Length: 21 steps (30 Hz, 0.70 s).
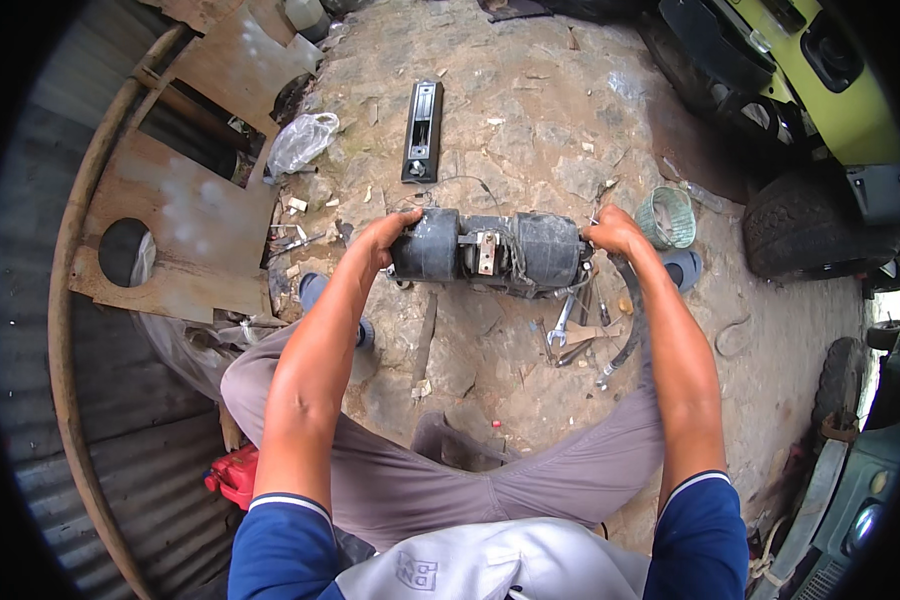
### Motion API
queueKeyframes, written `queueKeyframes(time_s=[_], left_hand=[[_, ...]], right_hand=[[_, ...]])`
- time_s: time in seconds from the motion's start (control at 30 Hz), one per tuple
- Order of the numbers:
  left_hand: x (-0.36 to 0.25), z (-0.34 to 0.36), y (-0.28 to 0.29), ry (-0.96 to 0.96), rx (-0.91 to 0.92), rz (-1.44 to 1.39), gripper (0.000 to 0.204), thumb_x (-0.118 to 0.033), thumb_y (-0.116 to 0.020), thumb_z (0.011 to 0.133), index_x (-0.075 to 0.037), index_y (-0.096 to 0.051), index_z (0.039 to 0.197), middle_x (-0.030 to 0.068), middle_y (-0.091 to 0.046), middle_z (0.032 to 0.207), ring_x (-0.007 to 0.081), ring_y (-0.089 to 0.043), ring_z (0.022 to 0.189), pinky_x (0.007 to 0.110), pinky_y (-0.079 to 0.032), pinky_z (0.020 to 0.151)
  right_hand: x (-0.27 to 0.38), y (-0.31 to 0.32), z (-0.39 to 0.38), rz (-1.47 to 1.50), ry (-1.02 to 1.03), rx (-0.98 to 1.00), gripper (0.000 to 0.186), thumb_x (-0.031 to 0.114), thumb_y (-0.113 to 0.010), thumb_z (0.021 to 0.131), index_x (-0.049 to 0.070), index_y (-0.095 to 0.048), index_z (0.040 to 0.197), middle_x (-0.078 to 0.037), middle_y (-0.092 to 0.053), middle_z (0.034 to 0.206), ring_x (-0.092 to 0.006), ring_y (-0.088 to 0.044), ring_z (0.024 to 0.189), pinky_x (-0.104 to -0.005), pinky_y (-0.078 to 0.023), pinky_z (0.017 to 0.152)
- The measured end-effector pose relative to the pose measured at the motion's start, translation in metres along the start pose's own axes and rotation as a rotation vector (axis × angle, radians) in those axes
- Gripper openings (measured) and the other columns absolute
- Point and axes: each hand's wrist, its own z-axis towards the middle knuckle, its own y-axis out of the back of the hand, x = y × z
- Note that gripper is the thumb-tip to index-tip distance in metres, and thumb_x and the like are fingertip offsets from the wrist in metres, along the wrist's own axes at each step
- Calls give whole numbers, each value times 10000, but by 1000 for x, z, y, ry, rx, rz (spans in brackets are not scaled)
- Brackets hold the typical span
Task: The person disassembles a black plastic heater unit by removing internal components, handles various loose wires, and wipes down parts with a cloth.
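A black blower unit (425,250) with two rounded housings, a metal bracket and wiring at its middle lies crosswise in front of me. My left hand (390,230) is closed on its left end, and my right hand (612,228) grips the right end, beside a black hose (625,330). Under and beside the unit's right half are wrenches (565,315) and other small tools. Beyond the unit, a long black panel (422,130) with a slotted silver centre lies on the stone ground (510,80).
A green bucket (670,215) stands right of the unit. Wooden boards (170,250) and corrugated metal (90,450) line the left, with a red jerrycan (233,472) and plastic bag (300,140). A tyre (815,225) and parts of vehicles (840,100) edge the right.
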Motion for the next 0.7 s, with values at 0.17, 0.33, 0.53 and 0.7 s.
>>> queueKeyframes(time_s=[0.17, 0.33, 0.53, 0.7], left_hand=[[14, 47, -7, 88, 8, 44, 347, -373, -651, 958, -40, -645, 1057, 133, -717, 1026, 238, -714, 823, 418, -576, 789], [-2, 70, -27, 24, -12, 80, 396, -426, -663, 948, -47, -664, 1063, 129, -719, 1035, 236, -718, 843, 422, -576, 840], [-16, 84, -40, -103, -461, 298, 846, -569, -820, 738, 70, -608, 1251, 225, -636, 1252, 333, -652, 1087, 452, -498, 944], [-30, 91, -53, -132, -494, 293, 888, -550, -828, 707, 78, -584, 1286, 215, -596, 1315, 339, -606, 1155, 462, -457, 985]], right_hand=[[-26, -34, 20, 24, -79, 95, 302, 246, -696, 715, -55, -702, 693, -175, -689, 686, -260, -678, 633, -393, -525, 632], [-57, -37, 40, -4, -80, 132, 330, 291, -732, 764, -38, -723, 768, -160, -695, 693, -260, -679, 643, -396, -522, 646], [-46, -28, 51, -53, -85, -6, 370, 292, -703, 766, 12, -731, 1006, -235, -700, 992, -351, -686, 953, -434, -526, 845], [-33, -23, 35, -46, -151, -251, 414, 347, -681, 823, 54, -713, 1113, -228, -706, 1078, -396, -668, 1040, -464, -525, 892]])
